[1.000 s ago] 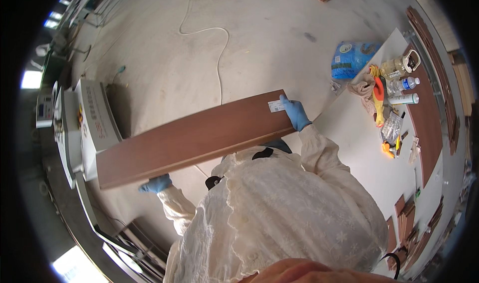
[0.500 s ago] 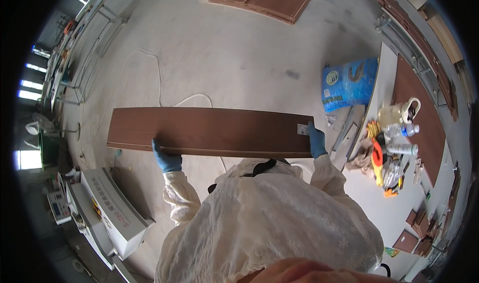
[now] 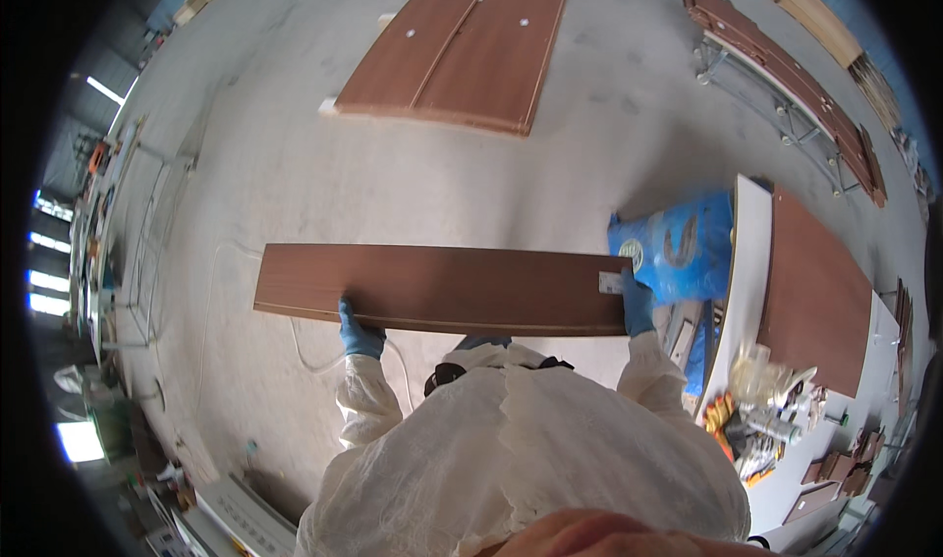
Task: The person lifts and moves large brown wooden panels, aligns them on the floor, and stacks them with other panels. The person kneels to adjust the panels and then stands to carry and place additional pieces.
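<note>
A long reddish-brown board (image 3: 442,284) spans the space in front of my body, held up above the floor. My left hand (image 3: 362,335), in a blue glove, grips its near edge left of the middle, with the thumb over the top face. At the board's right end my right hand (image 3: 637,305), also blue-gloved, clasps the short end beside a small white label (image 3: 610,282). The fingers under the board are hidden from view.
Large brown panels (image 3: 462,51) lie ahead on the floor. To the right are a blue bag (image 3: 678,248) and a white table (image 3: 751,262) with a brown sheet, bottle and gloves. A wheeled rack (image 3: 786,105) stands far right, a white machine (image 3: 250,518) lower left. A pale hose (image 3: 211,272) crosses the floor.
My view has shifted forward: the floor panels ahead show more fully, and the white machine has slid toward the lower edge. Both hands keep the same grip on the board.
</note>
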Tool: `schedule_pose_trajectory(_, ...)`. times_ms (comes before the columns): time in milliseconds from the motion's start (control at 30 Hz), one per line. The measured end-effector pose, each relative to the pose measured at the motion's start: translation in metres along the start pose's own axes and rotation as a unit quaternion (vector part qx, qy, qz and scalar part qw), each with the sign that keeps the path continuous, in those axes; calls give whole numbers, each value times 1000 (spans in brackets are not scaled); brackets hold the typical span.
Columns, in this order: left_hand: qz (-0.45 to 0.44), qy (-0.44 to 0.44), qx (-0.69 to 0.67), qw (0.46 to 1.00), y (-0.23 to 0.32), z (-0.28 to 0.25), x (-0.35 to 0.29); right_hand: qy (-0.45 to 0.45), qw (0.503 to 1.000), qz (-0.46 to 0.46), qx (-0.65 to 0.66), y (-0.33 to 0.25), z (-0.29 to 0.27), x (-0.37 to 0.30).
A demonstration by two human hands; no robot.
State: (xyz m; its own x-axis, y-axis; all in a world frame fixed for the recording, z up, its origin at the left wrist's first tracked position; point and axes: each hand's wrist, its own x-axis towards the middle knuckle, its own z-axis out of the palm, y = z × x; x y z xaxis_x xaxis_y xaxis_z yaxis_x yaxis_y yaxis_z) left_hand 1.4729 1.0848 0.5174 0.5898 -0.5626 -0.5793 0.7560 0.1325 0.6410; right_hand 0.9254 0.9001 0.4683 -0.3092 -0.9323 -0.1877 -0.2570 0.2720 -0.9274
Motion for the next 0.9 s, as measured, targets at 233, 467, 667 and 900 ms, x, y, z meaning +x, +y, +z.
schedule_pose_trajectory(233, -77, -121, 56, 988, -63, 307, 187, 156, 978, 77, 116, -56, -10, 155)
schedule_pose_trajectory(467, -138, -206, 62, 967, -189, 583, 312, 229, 964, 55, 124, -63, -25, 371)
schedule_pose_trajectory(667, -141, -130, 68, 979, -249, 767, 412, 217, 965, 123, 78, -129, -18, 598)
schedule_pose_trajectory(900, -96, -100, 38, 990, -306, 918, 556, 161, 975, 138, 67, -198, 40, 858)
